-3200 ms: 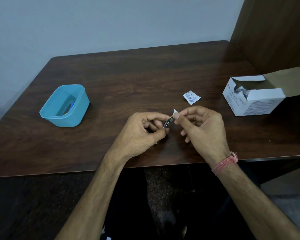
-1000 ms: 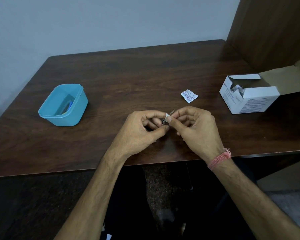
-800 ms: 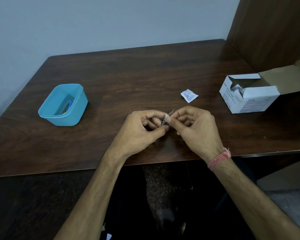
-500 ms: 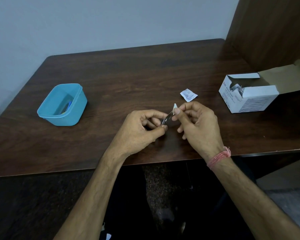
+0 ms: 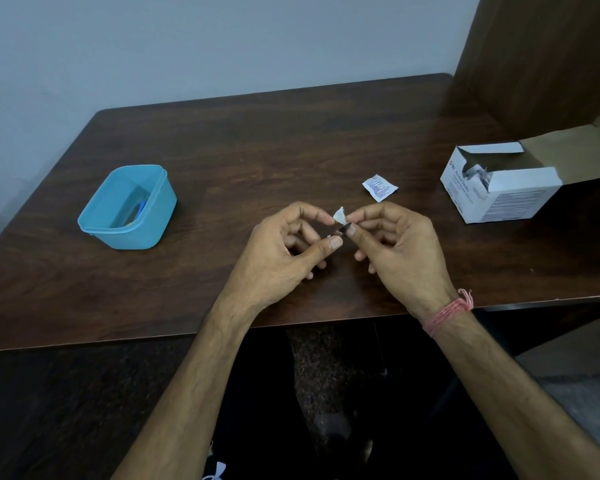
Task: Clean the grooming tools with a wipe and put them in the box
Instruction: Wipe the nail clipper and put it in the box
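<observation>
A dark wooden table (image 5: 257,140) was seen from above, set against a pale grey wall. Toward the left of the table an open blue plastic box (image 5: 127,207) was placed, lidless; inside it some small items, one blue and one yellowish, could be made out against its right wall, though what they were could not be told.

Near the middle of the table's front edge, two bare hands were held close together just above the wood. The left hand (image 5: 281,258) was seen with its fingers curled, thumb and forefinger drawn toward each other in a narrow pinch. A small grooming tool (image 5: 340,231), dark and metallic, was glimpsed between the two hands, largely hidden by the fingertips; it appeared to be held at its left end by the left thumb and forefinger, though the exact contact could not be told. The right hand (image 5: 399,251) was likewise curled, and a small white wipe (image 5: 340,215) was pinched between its thumb and forefinger, pressed at the tool's upper end. A pink thread band (image 5: 449,311) was worn on the right wrist.

Just beyond the right hand, a small torn white sachet (image 5: 380,187) was lying flat on the table. Well to the right, an open white cardboard carton (image 5: 499,188) was set, its brown flap folded back.
</observation>
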`<state>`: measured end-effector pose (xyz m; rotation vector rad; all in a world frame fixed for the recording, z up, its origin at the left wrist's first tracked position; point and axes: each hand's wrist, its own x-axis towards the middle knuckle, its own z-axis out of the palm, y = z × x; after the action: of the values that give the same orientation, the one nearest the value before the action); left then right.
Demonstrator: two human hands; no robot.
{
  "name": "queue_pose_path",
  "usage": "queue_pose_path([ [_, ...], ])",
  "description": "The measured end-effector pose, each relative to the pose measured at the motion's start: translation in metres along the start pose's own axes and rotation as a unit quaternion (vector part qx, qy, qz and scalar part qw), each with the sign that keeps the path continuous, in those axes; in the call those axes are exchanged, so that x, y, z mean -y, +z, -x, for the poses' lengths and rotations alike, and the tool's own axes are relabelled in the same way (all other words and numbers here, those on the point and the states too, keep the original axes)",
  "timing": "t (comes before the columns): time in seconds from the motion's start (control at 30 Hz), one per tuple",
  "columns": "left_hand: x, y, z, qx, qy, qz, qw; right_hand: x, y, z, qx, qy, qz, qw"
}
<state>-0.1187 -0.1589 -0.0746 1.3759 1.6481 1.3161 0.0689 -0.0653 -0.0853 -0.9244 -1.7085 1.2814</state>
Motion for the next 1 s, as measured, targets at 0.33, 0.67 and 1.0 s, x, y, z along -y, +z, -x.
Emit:
queue_pose_path([
  [0.33,0.001,0.0,-0.0006,-0.025,-0.015,0.013,0.999,-0.0055,-0.0013,-0.0014,0.004,-0.021,0.025,0.999],
  [0.67,-0.0012,-0.0013,-0.0001,-0.035,-0.018,0.003,0.999,-0.0031,-0.0033,-0.001,0.047,-0.037,-0.008,0.998],
  [1.0,0.0023,-0.0018,-0.0006,-0.055,-0.007,0.008,0.998,-0.0048,0.0002,-0.0023,0.067,-0.051,0.041,0.996],
])
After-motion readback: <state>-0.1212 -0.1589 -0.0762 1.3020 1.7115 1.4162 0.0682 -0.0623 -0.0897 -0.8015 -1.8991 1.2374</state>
